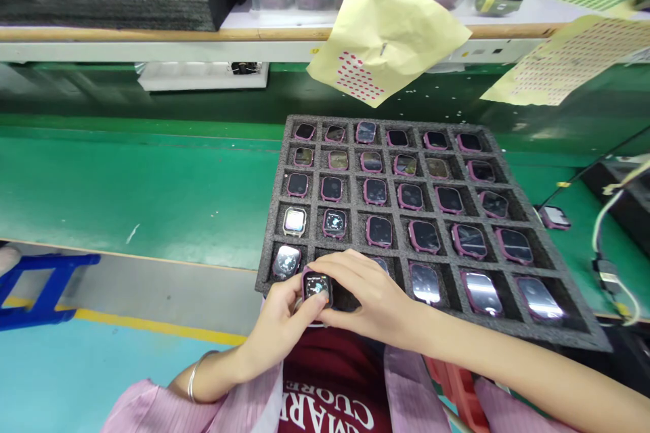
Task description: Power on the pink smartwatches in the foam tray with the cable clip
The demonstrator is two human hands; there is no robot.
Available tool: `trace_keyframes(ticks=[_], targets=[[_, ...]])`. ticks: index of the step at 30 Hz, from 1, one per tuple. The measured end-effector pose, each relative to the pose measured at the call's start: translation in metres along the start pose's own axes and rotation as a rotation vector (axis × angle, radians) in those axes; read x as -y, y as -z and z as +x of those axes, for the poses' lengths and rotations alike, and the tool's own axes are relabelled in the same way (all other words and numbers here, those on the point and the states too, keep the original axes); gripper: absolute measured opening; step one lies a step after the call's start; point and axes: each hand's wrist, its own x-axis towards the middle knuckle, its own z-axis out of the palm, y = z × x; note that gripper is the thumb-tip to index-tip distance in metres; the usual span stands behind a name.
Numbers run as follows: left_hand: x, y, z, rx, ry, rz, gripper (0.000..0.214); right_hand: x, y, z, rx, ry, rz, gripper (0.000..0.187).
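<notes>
A black foam tray [528,216] with square pockets holds several purple-cased smartwatch bodies. My left hand [277,325] and my right hand [370,298] both pinch one purple watch body [317,286] with a lit screen, just over the tray's near edge by the second pocket of the front row. A pale gold watch body [294,221] with a lit screen sits in the left column, one row back. Another lit watch [334,222] lies next to it.
The tray rests on a green conveyor belt [152,183]. Yellow sticker sheets [386,40] hang from the shelf above. A loose watch body [556,217] and cables [609,264] lie at right. A blue stool [45,287] stands at left.
</notes>
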Motion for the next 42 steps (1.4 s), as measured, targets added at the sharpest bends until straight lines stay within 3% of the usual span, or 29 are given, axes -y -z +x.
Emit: trace_keyframes(ticks=[5, 9, 12, 14, 16, 21, 25, 29, 33, 36, 42], targets=[[0.002, -0.001, -0.001, -0.01, -0.004, 0.007, 0.023, 0.001, 0.005, 0.002, 0.023, -0.011, 0.058, 0.035], [0.009, 0.004, -0.013, 0.008, -0.029, -0.169, 0.034, 0.0, 0.017, 0.008, 0.028, -0.053, 0.192, 0.037], [0.011, 0.008, -0.023, -0.129, 0.037, -0.272, 0.037, -0.004, 0.022, 0.007, -0.007, -0.142, 0.024, 0.04], [0.01, 0.009, -0.026, -0.167, 0.101, -0.288, 0.035, -0.005, 0.024, 0.004, 0.061, -0.159, -0.177, 0.044], [0.006, 0.006, -0.026, -0.094, 0.118, -0.305, 0.035, -0.005, 0.032, -0.001, 0.146, -0.14, -0.309, 0.046], [-0.004, -0.005, -0.012, 0.133, 0.108, -0.269, 0.025, 0.0, 0.063, -0.017, 0.27, -0.178, -0.481, 0.024], [-0.011, -0.015, 0.007, 0.166, 0.07, -0.2, 0.022, -0.006, 0.064, -0.031, 0.349, -0.222, -0.601, 0.036], [-0.014, -0.02, 0.018, 0.223, 0.042, -0.163, 0.019, -0.011, 0.067, -0.035, 0.294, -0.244, -0.468, 0.035], [-0.019, -0.021, 0.019, 0.32, 0.075, -0.127, 0.022, -0.005, 0.079, -0.03, 0.094, -0.226, -0.138, 0.034], [-0.022, -0.024, 0.02, 0.369, 0.113, -0.061, 0.027, 0.001, 0.073, -0.024, 0.043, -0.136, -0.129, 0.031], [-0.024, -0.034, 0.025, 0.252, 0.118, 0.017, 0.027, -0.002, 0.054, -0.019, 0.072, 0.013, -0.162, 0.03]])
